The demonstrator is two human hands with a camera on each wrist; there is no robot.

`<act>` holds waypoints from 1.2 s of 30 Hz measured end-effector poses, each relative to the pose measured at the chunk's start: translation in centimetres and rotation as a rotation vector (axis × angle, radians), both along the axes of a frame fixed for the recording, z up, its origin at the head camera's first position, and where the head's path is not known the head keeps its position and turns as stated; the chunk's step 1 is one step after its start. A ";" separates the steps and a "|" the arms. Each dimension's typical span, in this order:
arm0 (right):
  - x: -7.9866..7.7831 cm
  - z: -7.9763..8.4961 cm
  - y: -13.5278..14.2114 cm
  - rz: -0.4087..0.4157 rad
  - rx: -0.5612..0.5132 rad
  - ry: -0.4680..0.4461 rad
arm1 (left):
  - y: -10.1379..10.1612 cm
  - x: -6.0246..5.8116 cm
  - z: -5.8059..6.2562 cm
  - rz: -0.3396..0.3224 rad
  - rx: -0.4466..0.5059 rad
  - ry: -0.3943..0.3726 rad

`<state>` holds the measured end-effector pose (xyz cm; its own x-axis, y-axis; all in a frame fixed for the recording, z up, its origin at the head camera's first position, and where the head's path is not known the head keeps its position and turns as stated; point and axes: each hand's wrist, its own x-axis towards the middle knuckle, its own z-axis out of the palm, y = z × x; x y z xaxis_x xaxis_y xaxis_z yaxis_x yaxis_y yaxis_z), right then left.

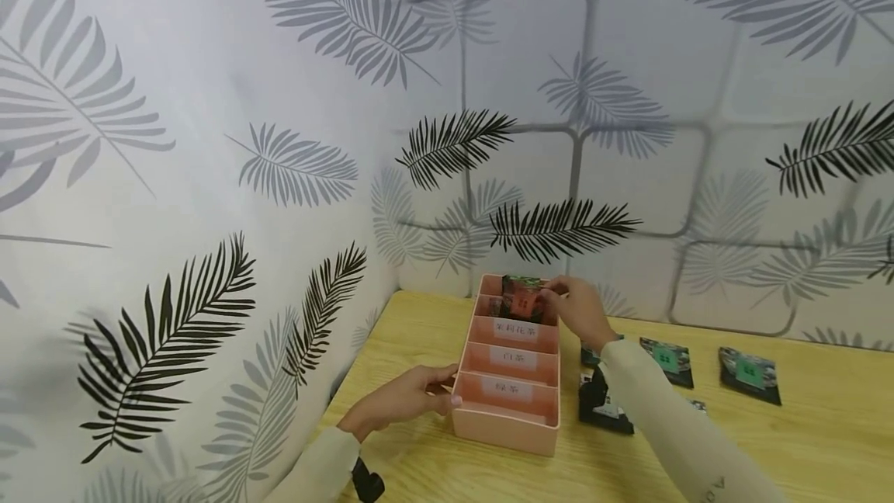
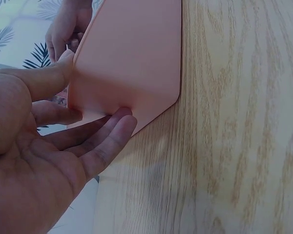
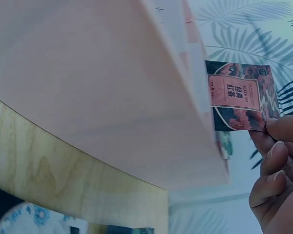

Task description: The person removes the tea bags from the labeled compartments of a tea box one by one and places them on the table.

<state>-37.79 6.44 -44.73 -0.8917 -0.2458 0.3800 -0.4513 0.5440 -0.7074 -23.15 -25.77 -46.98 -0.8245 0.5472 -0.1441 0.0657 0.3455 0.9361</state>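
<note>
A pink divided box (image 1: 504, 433) stands on the wooden table, its compartments marked with white Chinese labels (image 1: 514, 358). At the near left corner my left hand (image 1: 401, 402) grips its wall, thumb at the rim and fingers against the outside in the left wrist view. My right hand (image 1: 580, 309) pinches the edge of a dark tea packet with a red label (image 3: 237, 92) that reads BLACK TEA. This packet is partly down in a rear compartment. Behind it, a green-and-black packet (image 1: 520, 282) shows in the rearmost compartment.
To the right of the box lie dark packets with green labels, one nearer (image 1: 668, 359) and one farther right (image 1: 750, 375). A black-and-white packet (image 1: 608, 416) lies beside the box, partly under my right forearm. A leaf-patterned wall (image 1: 447, 254) rises behind the table.
</note>
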 end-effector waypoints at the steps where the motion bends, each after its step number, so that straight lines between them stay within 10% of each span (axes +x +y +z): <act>1: 0.1 0.3 0.2 -0.006 -0.008 0.002 | 0.0 0.0 0.0 0.000 -0.001 0.002; 16: 2.8 2.3 4.9 -0.052 -0.053 -0.063 | 0.4 -0.2 0.1 -0.008 -0.018 -0.017; 36: 6.0 0.6 11.3 -0.030 0.044 -0.036 | 0.2 0.0 -0.1 -0.012 0.004 -0.007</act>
